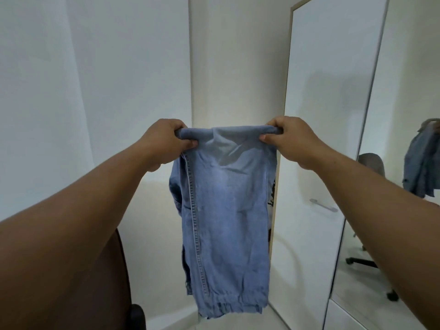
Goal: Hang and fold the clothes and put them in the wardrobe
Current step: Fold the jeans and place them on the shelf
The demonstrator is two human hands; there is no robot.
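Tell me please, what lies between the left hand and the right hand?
In the head view, the folded top edge of the blue jeans spans from the left hand to the right hand; both grip it.

Readable text: none anywhere in the view.
Jeans [226,210]: plain blue denim, no label, brand tag or number showing.
Dark marks behind the jeans' right edge [272,194]: black-and-white shapes peeking out, too hidden to read as letters.
Wardrobe door [316,139]: bare white panel, no sign or sticker.
Mirror [404,163]: reflection only, no lettering in it.
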